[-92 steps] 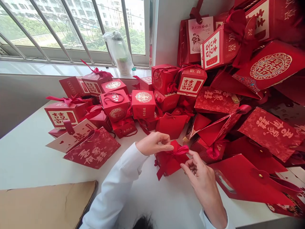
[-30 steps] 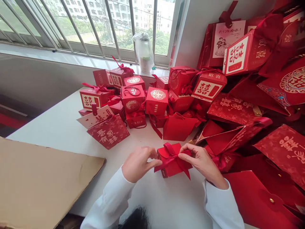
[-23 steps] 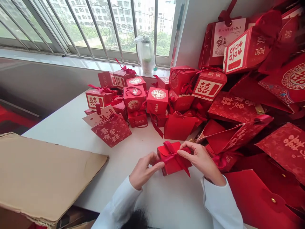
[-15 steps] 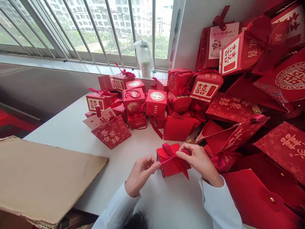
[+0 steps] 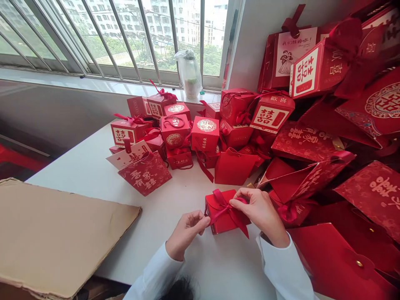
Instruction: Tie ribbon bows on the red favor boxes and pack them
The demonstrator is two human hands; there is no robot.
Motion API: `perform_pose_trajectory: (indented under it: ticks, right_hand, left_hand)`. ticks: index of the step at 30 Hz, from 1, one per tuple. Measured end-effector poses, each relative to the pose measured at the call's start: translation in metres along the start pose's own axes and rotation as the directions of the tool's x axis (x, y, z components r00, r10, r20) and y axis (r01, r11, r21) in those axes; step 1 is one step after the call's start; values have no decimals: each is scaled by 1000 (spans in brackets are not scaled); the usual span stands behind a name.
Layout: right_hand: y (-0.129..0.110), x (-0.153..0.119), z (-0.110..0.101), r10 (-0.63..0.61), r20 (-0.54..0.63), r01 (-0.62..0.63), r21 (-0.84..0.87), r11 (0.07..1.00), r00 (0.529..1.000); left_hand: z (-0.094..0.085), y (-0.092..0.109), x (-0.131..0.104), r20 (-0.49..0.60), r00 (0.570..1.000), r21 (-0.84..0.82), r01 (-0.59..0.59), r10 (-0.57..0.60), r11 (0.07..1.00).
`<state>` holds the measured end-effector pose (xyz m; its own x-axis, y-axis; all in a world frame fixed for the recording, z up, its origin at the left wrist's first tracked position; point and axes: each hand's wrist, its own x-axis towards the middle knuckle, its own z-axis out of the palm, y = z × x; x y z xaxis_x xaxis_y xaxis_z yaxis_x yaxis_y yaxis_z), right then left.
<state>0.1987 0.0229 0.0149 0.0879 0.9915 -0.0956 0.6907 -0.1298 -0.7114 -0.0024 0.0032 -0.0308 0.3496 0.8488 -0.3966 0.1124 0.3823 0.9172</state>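
Note:
A small red box (image 5: 223,227) lies on the white table, with a red ribbon (image 5: 225,208) tied in a bow across its top. At the box's left edge, my left hand (image 5: 189,230) pinches a ribbon end between thumb and fingers. From the right, my right hand (image 5: 258,210) reaches over the box, its thumb and index finger closed on the bow's right loop. The bow's left loop stands up, and one ribbon tail hangs over the box's front right edge.
Several red gift boxes (image 5: 205,134) stand behind, and more red boxes and bags (image 5: 331,258) are piled along the right. A cardboard sheet (image 5: 62,229) covers the left of the table (image 5: 146,246). A plastic-wrapped cup (image 5: 191,81) stands on the windowsill.
The ribbon between my hands lies lower and closer to the box. My right hand has shifted slightly left, and the view has moved a little.

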Motion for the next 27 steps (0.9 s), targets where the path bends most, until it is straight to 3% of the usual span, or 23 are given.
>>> perform_pose_trajectory:
  ticks: [6, 8, 10, 12, 14, 17, 19, 22, 27]
  right_hand:
    - [2, -1, 0, 22, 5, -22, 14, 1000, 1000]
    - [3, -1, 1, 16, -9, -16, 21, 1000, 1000]
    - [4, -2, 1, 4, -34, -3, 20, 1000, 999]
    - [4, -2, 1, -3, -40, 4, 33, 999, 999]
    - [5, -2, 0, -4, -31, 5, 58, 998, 1000]
    - [7, -3, -1, -13, -27, 15, 82, 997, 1000]
    - [8, -4, -2, -24, -12, 25, 103, 994, 1000]
    - [9, -5, -2, -27, 5, 26, 152, 988, 1000]
    - [11, -6, 1, -41, -27, 45, 173, 984, 999]
  left_hand:
    - [-7, -2, -3, -9, 1000, 87, -8, 9, 996]
    - [-12, -4, -6, 3, 1000, 214, -15, 15, 977]
    - [-17, -3, -10, -94, 989, 430, -62, 113, 901]
    - [-19, 4, -15, -230, 910, 631, -130, 345, 765]
    - [-14, 15, -17, -253, 775, 739, -232, 579, 633]
    - [3, 33, -12, -73, 647, 760, -457, 759, 462]
    - [17, 40, -3, 23, 595, 738, -552, 803, 388]
    - [35, 38, 13, 74, 586, 737, -578, 807, 351]
    - [47, 26, 28, -29, 656, 806, -431, 754, 406]
